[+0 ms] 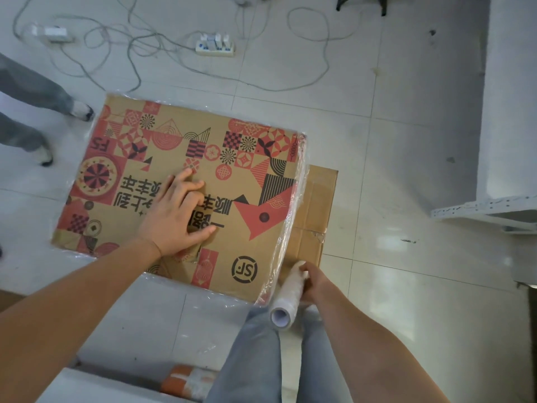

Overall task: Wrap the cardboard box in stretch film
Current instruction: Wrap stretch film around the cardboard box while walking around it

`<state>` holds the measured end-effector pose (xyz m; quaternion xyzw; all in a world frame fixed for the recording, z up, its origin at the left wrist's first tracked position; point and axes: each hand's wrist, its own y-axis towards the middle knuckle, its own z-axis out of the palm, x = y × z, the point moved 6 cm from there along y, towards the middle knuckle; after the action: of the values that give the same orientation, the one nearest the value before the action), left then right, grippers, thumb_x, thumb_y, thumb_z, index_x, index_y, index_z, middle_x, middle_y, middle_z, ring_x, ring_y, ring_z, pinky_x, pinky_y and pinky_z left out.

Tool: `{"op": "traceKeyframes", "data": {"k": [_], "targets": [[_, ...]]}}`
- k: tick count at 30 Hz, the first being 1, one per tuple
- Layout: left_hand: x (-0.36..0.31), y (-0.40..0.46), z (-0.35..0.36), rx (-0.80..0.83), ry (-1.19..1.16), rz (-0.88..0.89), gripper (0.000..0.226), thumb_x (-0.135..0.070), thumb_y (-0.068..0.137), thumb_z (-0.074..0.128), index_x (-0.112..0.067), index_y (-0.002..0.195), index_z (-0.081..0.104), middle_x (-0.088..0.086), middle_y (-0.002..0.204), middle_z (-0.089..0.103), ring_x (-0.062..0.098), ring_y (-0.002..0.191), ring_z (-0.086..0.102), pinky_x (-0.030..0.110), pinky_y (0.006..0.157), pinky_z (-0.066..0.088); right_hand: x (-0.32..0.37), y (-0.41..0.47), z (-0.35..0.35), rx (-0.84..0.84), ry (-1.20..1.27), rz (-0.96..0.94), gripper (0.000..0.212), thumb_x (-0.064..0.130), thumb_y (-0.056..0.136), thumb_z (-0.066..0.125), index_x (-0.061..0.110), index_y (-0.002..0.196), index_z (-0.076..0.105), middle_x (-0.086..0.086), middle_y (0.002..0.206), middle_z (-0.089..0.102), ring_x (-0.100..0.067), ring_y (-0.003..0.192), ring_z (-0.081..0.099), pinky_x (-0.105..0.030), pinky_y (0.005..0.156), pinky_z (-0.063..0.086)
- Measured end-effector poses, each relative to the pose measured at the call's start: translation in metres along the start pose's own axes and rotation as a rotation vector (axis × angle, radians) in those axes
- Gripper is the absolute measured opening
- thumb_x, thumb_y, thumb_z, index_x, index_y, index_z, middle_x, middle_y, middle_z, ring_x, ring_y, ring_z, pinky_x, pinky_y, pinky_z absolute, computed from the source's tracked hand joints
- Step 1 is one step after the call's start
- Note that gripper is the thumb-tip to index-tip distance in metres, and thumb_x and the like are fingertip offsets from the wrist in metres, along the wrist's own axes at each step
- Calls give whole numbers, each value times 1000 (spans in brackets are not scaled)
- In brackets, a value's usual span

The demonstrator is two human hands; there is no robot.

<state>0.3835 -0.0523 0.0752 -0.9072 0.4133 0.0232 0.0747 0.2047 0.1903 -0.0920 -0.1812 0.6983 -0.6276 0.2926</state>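
1. Floor (392, 158): pale glossy tiles with dark grout lines and a few dark scuffs. Fills most of the view.
2. Cardboard box (247, 175): sits at centre, flattish, top face printed with red and black patterns and an "SF" mark. Plain brown flap sticks out on the 3 o'clock side.
3. Stretch film (290, 228): clear and wrinkled, runs down the box's 3 o'clock edge; a thin shiny fringe shows along the other edges too.
4. White shelf or bench (505, 141): 3 o'clock edge of view, cut off by the frame; perforated rail at its lower end.
5. Another person's legs (26, 91), grey trousers, at 9 o'clock; only shins and shoes in view.
6. Wearer's own legs, grey trousers, at 6 o'clock, partly behind the arms.
7. Cables (139, 45) loop across the floor at 12 o'clock, leading to a white power strip (215, 45) and a second blurred white block at 11 o'clock.
8. Orange-and-white item (186, 381) at 6 o'clock, blurred; cannot identify.
9. Left hand (177, 213): palm down, flat on the box top near its centre, fingers spread, gripping nothing.
10. Right hand (312, 282): at the box's 5 o'clock corner, fingers curled around the far end of the film roll (286, 301). Roll tilts, open core end toward the camera; fingertips mostly hidden behind it.
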Motion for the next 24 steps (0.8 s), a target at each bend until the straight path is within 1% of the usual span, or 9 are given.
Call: {"op": "traceKeyframes", "data": {"k": [2, 7, 10, 11, 16, 17, 19, 21, 24], "targets": [[-1, 0, -1, -5, -7, -2, 52, -56, 77, 46, -7, 95, 47, 15, 123, 45, 36, 135, 27, 38, 117, 2, 6, -2, 1, -8, -27, -27, 45, 28, 89, 55, -3, 122, 48, -20, 90, 53, -34, 92, 53, -37, 107, 35], [0, -2, -1, 13, 29, -30, 55, -61, 80, 43, -8, 95, 46, 16, 122, 48, 35, 136, 26, 37, 119, 1, 10, -7, 25, 11, -195, -119, 25, 24, 100, 43, 3, 113, 44, -13, 80, 49, -28, 68, 45, -37, 91, 41], [-2, -1, -1, 30, 48, -33, 66, -69, 87, 26, -7, 98, 46, 17, 123, 47, 37, 135, 27, 42, 117, 8, 19, -10, 34, 92, -298, -95, 26, 34, 98, 46, 10, 108, 50, -9, 86, 50, -25, 70, 46, -30, 59, 42], [-2, -1, -2, 40, 48, -43, 67, -70, 88, 23, -7, 99, 46, 17, 124, 46, 37, 136, 27, 43, 117, 9, 19, -15, 34, 102, -316, -50, 31, 39, 94, 52, 10, 106, 53, -11, 93, 53, -27, 76, 49, -32, 57, 43], [-4, -2, -2, 105, 66, -111, 60, -60, 87, 34, -4, 105, 47, 20, 127, 48, 16, 145, -1, 34, 119, 1, 22, -16, 31, 199, -374, -37, 42, 26, 82, 71, 4, 114, 56, -14, 101, 60, -29, 100, 60, -43, 87, 53], [-8, -2, -4, 91, 60, -139, 58, -55, 82, 39, -3, 106, 48, 21, 126, 49, 16, 146, 1, 33, 118, 3, 24, -17, 26, 180, -388, 0, 40, 19, 80, 74, 2, 110, 55, -18, 97, 59, -32, 110, 58, -44, 95, 50], [-19, 2, -10, 62, 5, -252, 59, -50, 75, 41, -4, 109, 52, 21, 125, 50, 31, 138, 30, 41, 112, 25, 35, -22, 20, 135, -445, 13, 36, 12, 81, 74, -2, 106, 53, -22, 88, 54, -34, 120, 53, -41, 97, 48], [-31, 10, -21, 11, -90, -462, 54, -48, 76, 44, -8, 112, 51, 21, 131, 44, 40, 121, 47, 47, 91, 45, 46, -21, 11, 68, -408, 0, 26, 14, 88, 67, -2, 99, 50, -19, 83, 48, -32, 121, 51, -39, 95, 48], [-47, 23, -16, -83, -172, -729, 45, -40, 85, 56, -6, 113, 45, 20, 139, 33, 39, 126, 38, 49, 99, 38, 55, -19, 13, 129, -339, -24, 18, 16, 96, 46, 2, 107, 47, -15, 85, 51, -33, 129, 47, -40, 107, 40]]}}
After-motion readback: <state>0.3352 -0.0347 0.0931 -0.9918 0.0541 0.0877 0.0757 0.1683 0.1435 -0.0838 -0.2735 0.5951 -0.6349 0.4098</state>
